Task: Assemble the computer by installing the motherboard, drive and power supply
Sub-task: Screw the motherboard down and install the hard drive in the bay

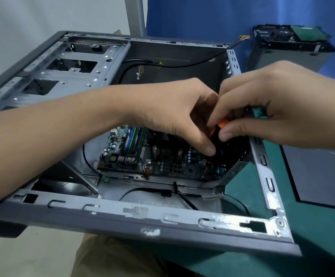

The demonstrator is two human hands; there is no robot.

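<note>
L grip (174, 112) & R grip (278, 104) clamped on orange-black tool (221, 124), mobo (142, 156) just below, in case (142, 214)

Open grey metal case (134, 214), lying on its side, open face up. Green motherboard (134, 154) lies flat on the case floor. Drive (302, 34), green board upward, rests atop a grey box (282, 56) behind the case.

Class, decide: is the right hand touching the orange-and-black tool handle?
Touching. Head view: the right hand pinches the orange-and-black tool handle between finger and thumb.
</note>
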